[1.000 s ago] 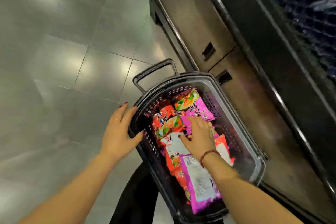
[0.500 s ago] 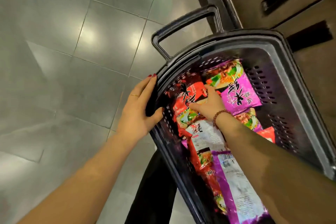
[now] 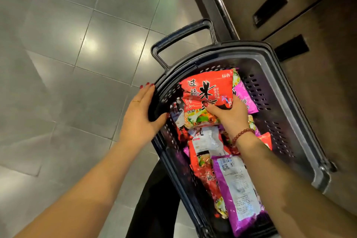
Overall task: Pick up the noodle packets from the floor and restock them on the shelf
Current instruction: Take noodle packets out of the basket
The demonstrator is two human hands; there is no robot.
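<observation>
Pinching a red noodle packet (image 3: 206,94) on top of the others, the right hand (image 3: 229,116) is inside the black basket (image 3: 289,106) while the left hand (image 3: 141,116) holds its side, so the job looks barely begun, with many more packets (image 3: 237,195) near the right hand left to shelve.

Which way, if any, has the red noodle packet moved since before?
Yes. The right hand has lifted the red noodle packet away from the left wall of the basket, over the purple packet.

grey tiled floor (image 3: 63,48), black basket (image 3: 286,106) (packets inside)
</observation>
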